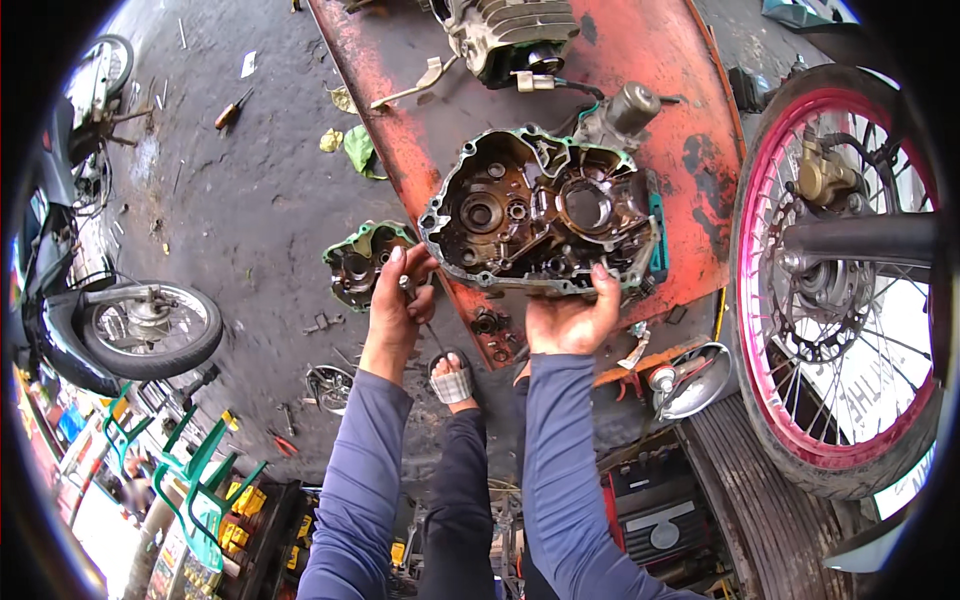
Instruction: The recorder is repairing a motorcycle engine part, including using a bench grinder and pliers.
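In the head view, my right hand (pixel 567 322) grips the lower edge of an oily engine crankcase half (pixel 540 245) over the red metal platform (pixel 690 240), its thumb on the rim. My left hand (pixel 395 315) is closed around a slim metal tool (pixel 407 284) with a thin shaft, at the case's lower left, fingertips near or against the rim. A second crankcase piece with green gasket edges (pixel 355 260) lies on the floor behind my left hand. A finned engine (pixel 510 35) and a cylindrical starter-like part (pixel 630 105) rest on the platform above the case.
A pink-rimmed motorcycle wheel (pixel 750 280) stands at the right. Another motorcycle (pixel 75 320) is at the left, near green metal brackets (pixel 205 470). A screwdriver (pixel 228 115), pliers (pixel 284 443) and a round lamp-like part (pixel 700 385) lie on the dark floor (pixel 230 230).
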Available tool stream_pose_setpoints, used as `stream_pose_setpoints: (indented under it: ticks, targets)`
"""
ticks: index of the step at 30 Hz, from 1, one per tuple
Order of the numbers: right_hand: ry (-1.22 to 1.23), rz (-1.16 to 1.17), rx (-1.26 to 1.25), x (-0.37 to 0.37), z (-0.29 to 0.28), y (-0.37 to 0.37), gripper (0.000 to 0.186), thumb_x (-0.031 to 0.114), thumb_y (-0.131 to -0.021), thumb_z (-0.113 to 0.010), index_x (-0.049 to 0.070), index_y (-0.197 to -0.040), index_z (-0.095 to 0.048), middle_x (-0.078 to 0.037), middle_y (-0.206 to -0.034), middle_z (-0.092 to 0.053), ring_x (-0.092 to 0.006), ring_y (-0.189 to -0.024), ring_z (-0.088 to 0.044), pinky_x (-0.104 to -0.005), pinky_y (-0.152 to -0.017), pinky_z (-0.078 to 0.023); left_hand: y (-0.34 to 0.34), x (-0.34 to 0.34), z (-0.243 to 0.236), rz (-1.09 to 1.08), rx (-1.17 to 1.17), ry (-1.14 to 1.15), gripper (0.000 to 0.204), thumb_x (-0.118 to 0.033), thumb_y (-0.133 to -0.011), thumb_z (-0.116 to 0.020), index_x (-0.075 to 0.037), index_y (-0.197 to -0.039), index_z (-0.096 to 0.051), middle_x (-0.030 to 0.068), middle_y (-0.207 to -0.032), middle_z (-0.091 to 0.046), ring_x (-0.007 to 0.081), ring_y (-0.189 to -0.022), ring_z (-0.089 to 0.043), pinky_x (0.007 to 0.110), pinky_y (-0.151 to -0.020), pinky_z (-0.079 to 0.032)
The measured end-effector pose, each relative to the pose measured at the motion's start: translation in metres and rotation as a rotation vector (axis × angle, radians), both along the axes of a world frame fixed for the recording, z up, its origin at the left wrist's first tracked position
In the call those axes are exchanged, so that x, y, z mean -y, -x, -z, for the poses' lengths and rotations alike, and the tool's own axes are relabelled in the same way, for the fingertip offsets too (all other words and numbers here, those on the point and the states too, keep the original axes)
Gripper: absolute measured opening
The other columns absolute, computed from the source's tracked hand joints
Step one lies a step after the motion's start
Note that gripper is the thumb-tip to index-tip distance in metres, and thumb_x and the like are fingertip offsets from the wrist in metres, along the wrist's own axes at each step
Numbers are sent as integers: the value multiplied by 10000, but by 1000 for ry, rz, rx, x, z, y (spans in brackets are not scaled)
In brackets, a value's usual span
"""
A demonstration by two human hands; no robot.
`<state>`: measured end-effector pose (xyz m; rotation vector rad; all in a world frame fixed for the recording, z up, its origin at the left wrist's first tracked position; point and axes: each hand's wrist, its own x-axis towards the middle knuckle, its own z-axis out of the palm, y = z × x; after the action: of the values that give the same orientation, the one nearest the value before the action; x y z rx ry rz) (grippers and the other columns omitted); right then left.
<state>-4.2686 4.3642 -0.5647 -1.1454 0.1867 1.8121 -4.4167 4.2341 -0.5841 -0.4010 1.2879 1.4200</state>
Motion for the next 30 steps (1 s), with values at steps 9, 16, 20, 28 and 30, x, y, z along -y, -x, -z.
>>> stream_pose_setpoints:
  ticks: [9, 16, 20, 28, 30]
  targets:
    - [-157, -51, -14, 65, 61, 36, 391, 161, -846, -616, 51, -1216, -554, -90, -1190, -618, -257, -1091, -591, -484, -961, -471, 61, -15, 23, 210, -120, 157, 234, -286, -840, -641, -108, -989, -610, -10, -769, -658, 55, -440, -385, 210, -429, -261]
    - [49, -333, -120, 99, 87, 53, 312, 251, -829, -728, 70, -1040, -586, -64, -1035, -638, -226, -985, -625, -423, -887, -520, 128, -16, 39, 271, -307, 118, 233, -195, -835, -627, -119, -1055, -623, -69, -851, -622, 27, -553, -424, 202, -454, -272]
    - [62, -440, -89, 97, 87, 34, 300, 261, -840, -729, 70, -1010, -572, -73, -995, -636, -225, -938, -642, -397, -826, -544, 140, -10, 46, 383, -310, 68, 376, -159, -772, -701, -53, -1119, -605, -85, -719, -518, 28, -512, -382, 224, -458, -275]
    - [-231, -630, 753, 50, 54, -61, 469, 238, -897, -676, -5, -1266, -520, -91, -1180, -596, -151, -673, -640, -288, -654, -544, 125, 7, 42, 425, -462, 137, 659, -268, -787, -770, 31, -1318, -519, -36, -622, -491, 72, -521, -431, 268, -478, -354]
    - [-441, -988, 950, 57, 33, -72, 448, 234, -886, -676, -18, -1230, -540, -88, -1107, -659, -97, -621, -600, -266, -621, -509, 108, 36, 35, 315, -773, 280, 383, -287, -814, -723, 4, -1060, -675, 44, -641, -593, 162, -571, -548, 327, -538, -445]
